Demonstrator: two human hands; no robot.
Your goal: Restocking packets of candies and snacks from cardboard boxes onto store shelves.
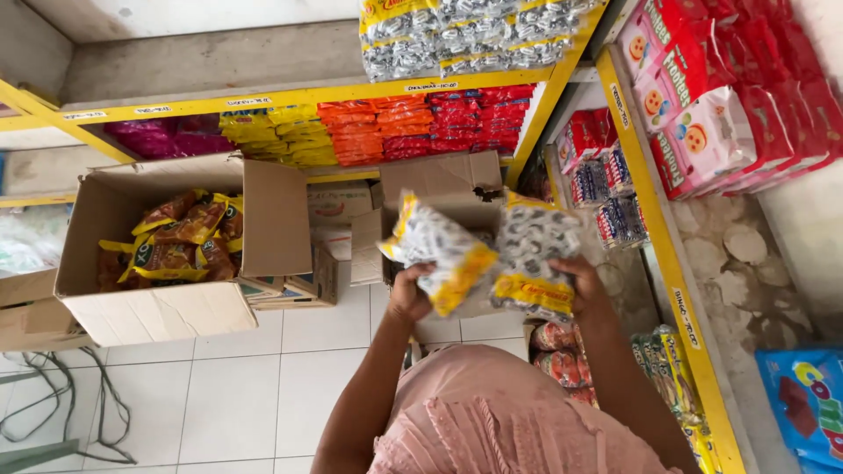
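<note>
Grip of each hand clamped on a snack packet, held above the open carton.
Left hand (409, 297) holds one packet (439, 254), right hand (580, 283) another (534, 259); slick wrappers may slip into the carton (439, 180).

We hold two clear plastic multipacks of small black-and-white wrapped sweets, each with a yellow printed band. The one in our left hand (409, 297), the left multipack (442, 254), tilts with its yellow band low on the right. The one in our right hand (580, 283), the right multipack (533, 256), stands more upright, its band along the bottom. The two bags touch side by side.
</note>
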